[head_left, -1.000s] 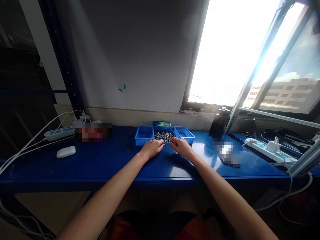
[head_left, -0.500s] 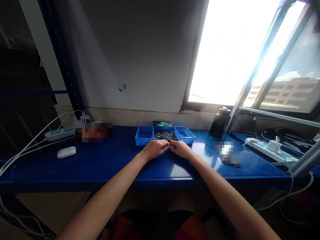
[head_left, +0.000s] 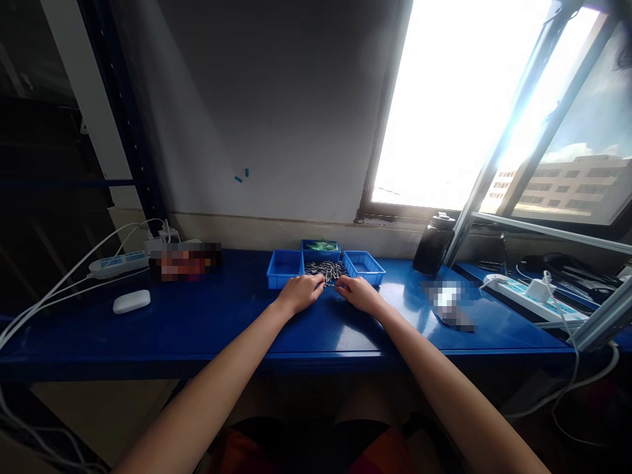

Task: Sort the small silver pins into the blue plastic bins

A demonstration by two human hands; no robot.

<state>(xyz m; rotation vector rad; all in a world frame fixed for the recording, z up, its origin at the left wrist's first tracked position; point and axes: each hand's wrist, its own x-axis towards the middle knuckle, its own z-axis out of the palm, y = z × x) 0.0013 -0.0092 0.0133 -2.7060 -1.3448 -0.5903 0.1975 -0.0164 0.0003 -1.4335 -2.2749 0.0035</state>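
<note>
A heap of small, slim metal pieces (head_left: 326, 269), dark and silvery like screws, lies on the blue table between two blue bins. My left hand (head_left: 302, 293) rests at the heap's near left edge, thumb and fingers pinched together. Across a small gap, my right hand (head_left: 360, 294) is at the near right edge with its fingers curled closed. Whatever sits in either pinch is too small to make out. The left blue bin (head_left: 286, 282) and the right blue bin (head_left: 370, 276) flank the heap. Behind it, a third blue bin (head_left: 320, 254) holds green, plastic-looking material.
To the right stand a black bottle (head_left: 434, 245) and a blurred-out item (head_left: 448, 304). A white power strip (head_left: 538, 296) with cables lies farther right. On the left are a white oval case (head_left: 131, 301), another power strip (head_left: 118, 263) and a blurred object (head_left: 185, 262).
My hands were touching at the fingertips and have moved apart. The left shifted slightly left, opening a gap in front of the heap; the right has barely moved.
</note>
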